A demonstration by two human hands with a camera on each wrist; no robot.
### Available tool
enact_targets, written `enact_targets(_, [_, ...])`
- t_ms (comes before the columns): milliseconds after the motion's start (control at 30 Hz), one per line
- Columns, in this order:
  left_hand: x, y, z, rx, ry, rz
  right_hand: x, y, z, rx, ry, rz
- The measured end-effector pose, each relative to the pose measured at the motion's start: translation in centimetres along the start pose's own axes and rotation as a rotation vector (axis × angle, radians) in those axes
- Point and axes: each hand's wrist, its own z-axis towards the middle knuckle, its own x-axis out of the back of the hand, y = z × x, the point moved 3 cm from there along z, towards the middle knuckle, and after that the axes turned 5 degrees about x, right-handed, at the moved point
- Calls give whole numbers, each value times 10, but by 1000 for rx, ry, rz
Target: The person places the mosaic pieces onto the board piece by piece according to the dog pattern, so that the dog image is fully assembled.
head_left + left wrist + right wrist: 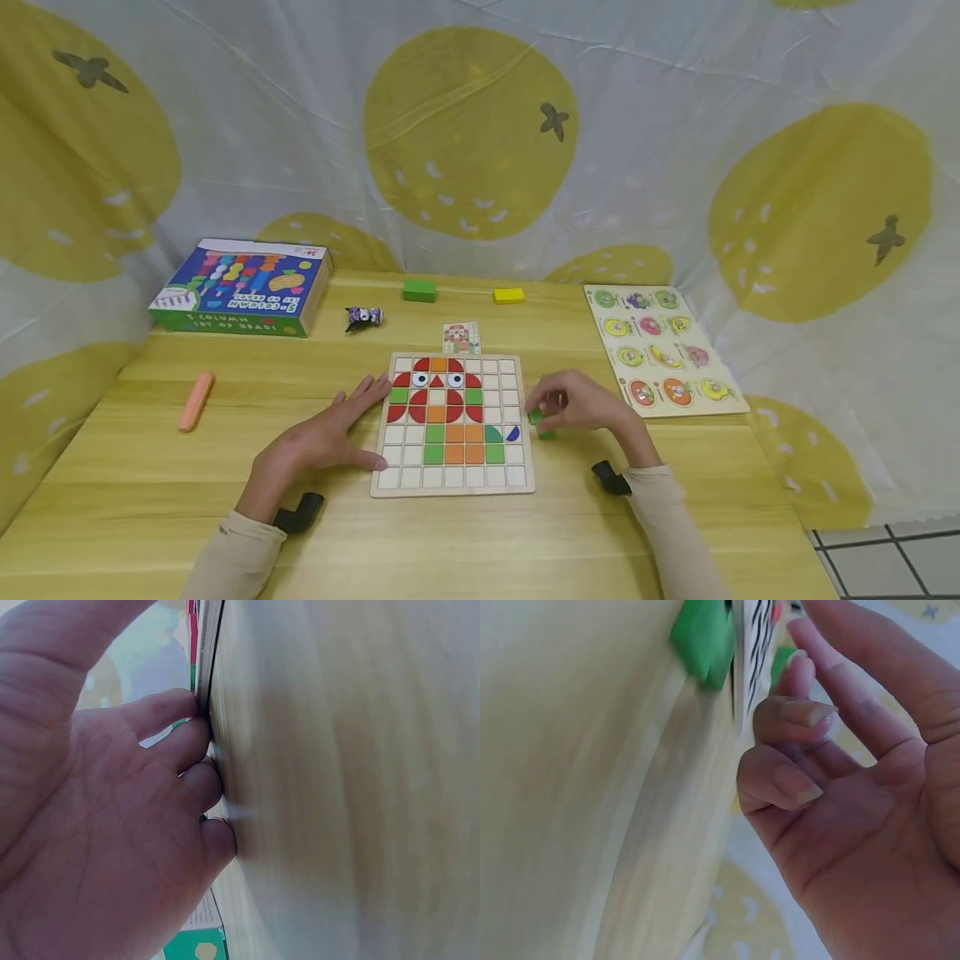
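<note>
A wooden grid board [453, 492] lies in the middle of the table, with red, orange, green and blue pieces forming a pattern with two eyes. My left hand [318, 433] rests at its left edge, fingers and thumb spread along the rim; in the left wrist view the fingertips touch the tabletop. Just off the right edge, my right hand [573, 402] pinches a small green block [535, 416] by its fingertips. Another green block [547, 434] lies beneath that hand on the table. A blue half-round piece [513, 433] sits in the rightmost column.
Behind the board lies a small pattern card [461, 337]. A bead-set box [240, 287], a small purple-black figure [364, 317], a green block [419, 291] and a yellow block [508, 296] stand farther back. An orange stick [197, 402] lies left, a fruit puzzle board [663, 350] right.
</note>
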Motion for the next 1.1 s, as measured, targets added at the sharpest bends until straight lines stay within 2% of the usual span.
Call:
enact_targets(267, [1,-3,1,-10,3,-6,7,24,-6,-51,51,-4])
enact_targets(533, [0,1,3,-19,-1,-6,3,27,-6,-124,44,-13])
enact_targets(1100, [0,3,-1,-15,-2,-14,0,27,-2,-104,60,-17])
